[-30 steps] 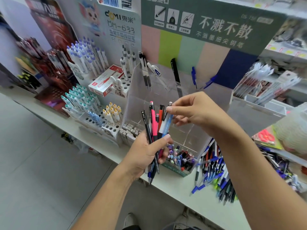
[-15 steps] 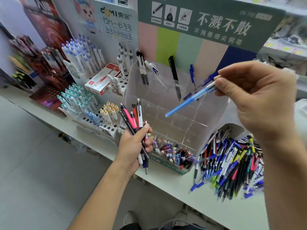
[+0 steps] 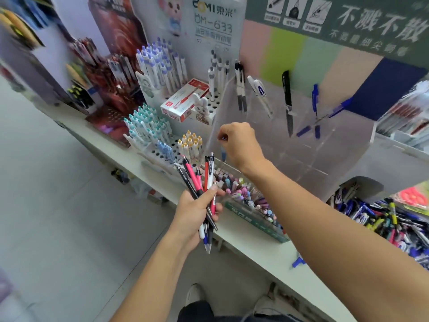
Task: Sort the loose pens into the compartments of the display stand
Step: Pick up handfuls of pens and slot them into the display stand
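The left hand [image 3: 196,211] gripped a bundle of pens [image 3: 201,182] at about 6 o'clock of the view, its fingers curled tightly around the barrels; the pens were pink, red, white and black and fanned upward toward 12 o'clock. The right hand [image 3: 239,145] was at the centre, over the left front corner of the clear acrylic display stand [image 3: 325,147]. Its fingers were pinched narrow on a blue pen [image 3: 223,154] that hung down, mostly hidden under the hand. In the rear compartments of the stand, some black, white and blue pens stood upright. The pile of loose pens [image 3: 383,219] lay on the white table [image 3: 262,249] at 3 o'clock.
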